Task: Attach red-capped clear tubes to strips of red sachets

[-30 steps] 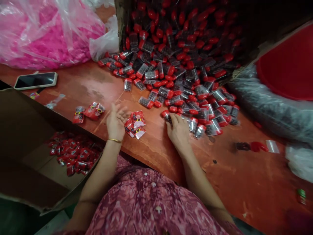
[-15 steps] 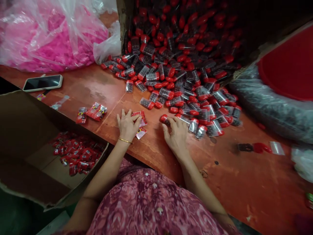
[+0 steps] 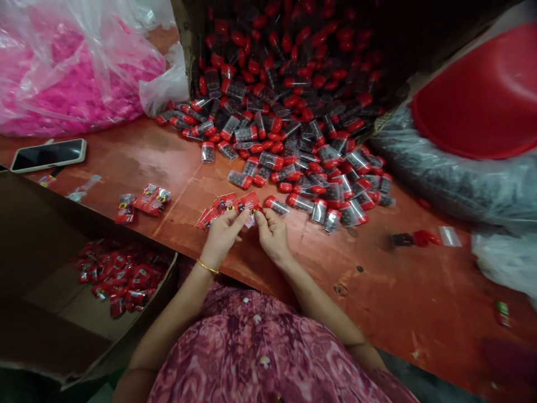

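My left hand [image 3: 224, 235] is closed, thumb and fingers pinching a small red printed packet [image 3: 248, 200]. My right hand [image 3: 273, 234] grips the right edge of that same packet, the fingertips of both hands nearly meeting. Beside my left hand more flat red packets [image 3: 222, 202] lie fanned on the table. Just past my right hand rests a small clear tube with a red cap [image 3: 276, 205], at the near edge of a large heap of such tubes [image 3: 289, 145] with dark contents. To the left lie a few filled red packets [image 3: 151, 200].
The heap spills from a tipped cardboard box [image 3: 181, 50]. An open carton [image 3: 37, 224] at lower left holds several filled red packets. A phone [image 3: 49, 155], a plastic bag of pink pieces [image 3: 84, 84], a red basin [image 3: 478, 101] and an opened tube [image 3: 413, 239] are around the table [image 3: 377, 313].
My right hand has left the tubes and moved left to meet my left hand. Both hands now hold a red packet between them. The view has shifted slightly right.
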Available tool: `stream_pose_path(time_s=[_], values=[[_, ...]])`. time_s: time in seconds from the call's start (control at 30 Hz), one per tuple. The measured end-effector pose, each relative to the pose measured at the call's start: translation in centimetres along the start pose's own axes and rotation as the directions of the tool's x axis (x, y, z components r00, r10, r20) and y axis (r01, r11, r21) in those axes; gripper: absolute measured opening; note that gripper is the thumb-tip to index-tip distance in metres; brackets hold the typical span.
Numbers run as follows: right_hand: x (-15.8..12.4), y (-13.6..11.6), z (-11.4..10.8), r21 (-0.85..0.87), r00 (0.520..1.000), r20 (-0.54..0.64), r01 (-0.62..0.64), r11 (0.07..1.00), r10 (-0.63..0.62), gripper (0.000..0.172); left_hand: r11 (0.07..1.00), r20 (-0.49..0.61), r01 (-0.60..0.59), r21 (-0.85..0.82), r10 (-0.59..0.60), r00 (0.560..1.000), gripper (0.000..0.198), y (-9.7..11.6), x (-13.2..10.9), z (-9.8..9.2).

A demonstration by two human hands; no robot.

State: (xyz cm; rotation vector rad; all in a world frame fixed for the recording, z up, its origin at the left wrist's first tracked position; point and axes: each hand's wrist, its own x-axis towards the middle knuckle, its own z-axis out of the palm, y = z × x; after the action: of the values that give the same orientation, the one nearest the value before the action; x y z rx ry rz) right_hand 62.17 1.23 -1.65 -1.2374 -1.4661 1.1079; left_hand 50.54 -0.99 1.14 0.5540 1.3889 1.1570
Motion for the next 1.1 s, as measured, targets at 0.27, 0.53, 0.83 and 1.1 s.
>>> stream_pose_path(time_s=[0.27,0.53,0.83,1.1], values=[[-0.4,0.4,-0.9,-0.232,0.985,0.115,0.154,0.96,-0.131,0.03,0.976,0.006,0.121,-0.178,-0.122,0.993,0.038,0.1,-0.4,0.3],[2.2,1.5,-5.6,-0.868,0.984,0.024,0.108,0.485,-0.176,0.028,0.938,-0.063,0.111,-0.33,-0.139,0.988,0.029,0.4,0.6,-0.1],[-1.7,0.1,-6.9,-0.087,0.987,0.14,-0.067,0.994,0.079,0.024,0.945,-0.022,0.149,-0.29,-0.162,0.986,0.036,0.3,0.2,0.2],[-2.3,-1.2,-6.1,0.144,0.949,0.164,-0.294,0.945,0.27,0.029,0.978,0.0,-0.001,-0.207,0.001,1.0,0.033,-0.4,0.1,0.7]])
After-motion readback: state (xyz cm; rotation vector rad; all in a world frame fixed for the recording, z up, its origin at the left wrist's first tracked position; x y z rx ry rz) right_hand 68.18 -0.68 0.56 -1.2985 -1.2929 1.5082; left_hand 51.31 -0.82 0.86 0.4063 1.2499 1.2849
